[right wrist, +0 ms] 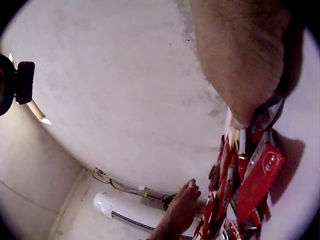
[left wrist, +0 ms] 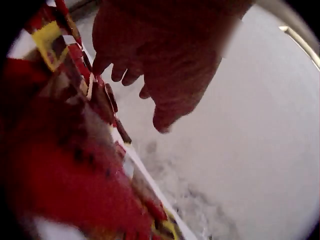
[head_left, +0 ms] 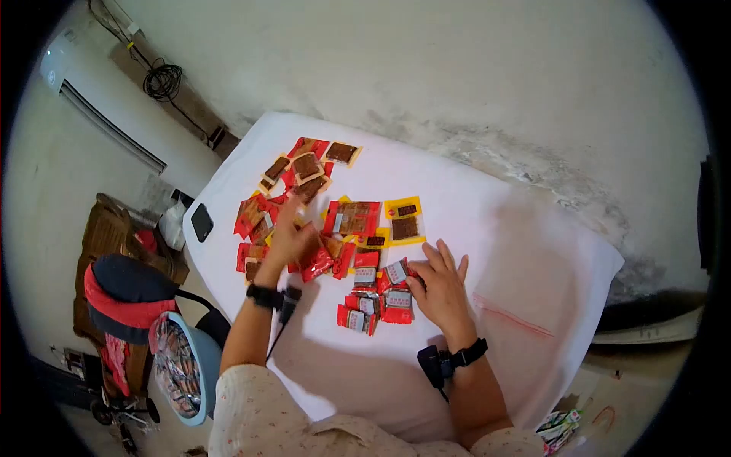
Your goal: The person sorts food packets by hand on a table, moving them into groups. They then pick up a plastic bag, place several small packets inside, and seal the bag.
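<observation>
In the head view, your left grip has its fingers stretched out loosely over the pile on the counter. Just beyond its fingertips lie flat brown packets in clear wrappers; to its left are red packets, and a glossy red packet sits close on its right, near the wrist. Your right grip is spread, its near fingers at the edge of a cluster of small white-labelled packets on its left. Ahead and to the left of that grip lies a yellow-edged packet. A phone lies well left of your left grip; a blue basin of wrapped packets stands off the counter, behind and left of it.

In the left wrist view, your left grip's fingers and thumb stand apart, with a blurred red wrapper filling the near side.

In the right wrist view, your right grip is just above a red packet; you cannot tell there how its fingers lie. Your left grip shows farther off, beside the packets.
</observation>
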`<act>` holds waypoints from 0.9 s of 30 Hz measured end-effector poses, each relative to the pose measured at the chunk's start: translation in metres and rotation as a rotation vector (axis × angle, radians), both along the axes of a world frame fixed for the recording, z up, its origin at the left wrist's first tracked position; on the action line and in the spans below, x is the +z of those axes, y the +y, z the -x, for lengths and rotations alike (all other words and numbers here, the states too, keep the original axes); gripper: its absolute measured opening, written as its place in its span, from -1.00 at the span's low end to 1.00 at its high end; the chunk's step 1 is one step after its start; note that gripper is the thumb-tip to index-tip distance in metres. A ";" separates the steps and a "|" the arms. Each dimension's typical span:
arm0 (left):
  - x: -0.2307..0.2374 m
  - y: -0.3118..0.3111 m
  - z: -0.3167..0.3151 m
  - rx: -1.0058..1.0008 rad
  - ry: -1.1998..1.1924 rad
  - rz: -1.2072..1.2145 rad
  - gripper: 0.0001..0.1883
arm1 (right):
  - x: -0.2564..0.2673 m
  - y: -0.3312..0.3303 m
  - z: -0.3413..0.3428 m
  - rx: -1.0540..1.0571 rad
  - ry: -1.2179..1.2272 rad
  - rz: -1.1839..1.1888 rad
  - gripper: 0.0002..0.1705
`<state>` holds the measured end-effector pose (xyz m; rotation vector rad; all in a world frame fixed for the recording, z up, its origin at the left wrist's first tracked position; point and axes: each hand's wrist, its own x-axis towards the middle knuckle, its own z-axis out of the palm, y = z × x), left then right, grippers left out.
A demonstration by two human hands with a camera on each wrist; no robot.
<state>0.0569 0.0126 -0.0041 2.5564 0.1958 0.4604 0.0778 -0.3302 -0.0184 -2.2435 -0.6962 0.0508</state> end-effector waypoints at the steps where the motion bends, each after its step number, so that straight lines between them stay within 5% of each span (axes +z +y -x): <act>1: 0.008 -0.032 0.022 -0.066 0.060 -0.079 -0.30 | -0.003 0.000 0.000 -0.005 -0.028 0.007 -0.74; 5: 0.025 -0.083 0.070 -0.123 0.254 -0.413 -0.25 | -0.004 0.001 0.000 -0.007 -0.058 0.000 -0.75; 11: 0.060 -0.066 0.086 -0.176 0.418 -0.368 -0.45 | -0.001 -0.002 -0.001 0.020 -0.038 -0.030 -0.78; 13: 0.080 -0.062 0.056 -0.141 0.694 0.075 -0.52 | 0.001 -0.003 0.000 0.021 -0.031 -0.028 -0.78; 16: 0.052 -0.077 0.015 -0.181 0.136 -0.383 -0.44 | -0.003 -0.002 -0.001 0.025 -0.031 -0.041 -0.78; 19: 0.023 -0.089 -0.027 -0.203 0.117 -0.503 -0.49 | -0.004 -0.001 -0.001 0.014 -0.027 -0.039 -0.78; 25: 0.050 -0.097 -0.018 0.015 0.336 -0.313 -0.74 | 0.000 -0.001 0.000 0.010 -0.032 -0.027 -0.77; 27: 0.042 -0.077 0.006 0.314 -0.038 -0.011 -0.72 | 0.000 -0.001 0.000 0.013 -0.040 -0.032 -0.77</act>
